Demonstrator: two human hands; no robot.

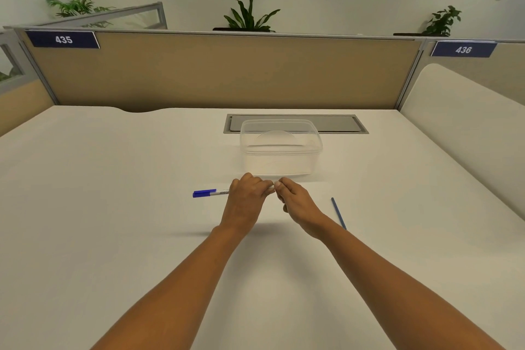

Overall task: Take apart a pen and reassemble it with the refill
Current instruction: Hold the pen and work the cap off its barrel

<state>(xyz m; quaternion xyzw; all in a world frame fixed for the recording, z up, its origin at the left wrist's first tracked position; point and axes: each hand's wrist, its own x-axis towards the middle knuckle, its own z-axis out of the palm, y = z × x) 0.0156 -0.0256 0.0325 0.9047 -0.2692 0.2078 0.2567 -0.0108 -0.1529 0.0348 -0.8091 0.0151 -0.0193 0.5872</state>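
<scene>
Head view, and left of centre the pen (211, 193) juts out, blue cap pointing toward the left edge, its white barrel running rightward into the left hand (247, 199). That hand is wrapped around the barrel, fingers curled closed on it, held just above the table (113, 236). Moving to the middle: the right hand (295, 202) meets it, thumb and forefinger pinched narrow on the barrel's right end. Whatever small part sits there is hidden by the fingertips, so I can't tell whether it's a plug or the tip.

This looks like the loosening step. Done well, it wants the left hand steady as an anchor while the right twists, not yanks, keeping the pull in line with the barrel so nothing flies off.

Just behind the hands stands a clear plastic container (281, 148), lid on. Further right, near the right forearm, a thin blue refill (338, 212) lies on the table, apart from both hands and untouched.
</scene>
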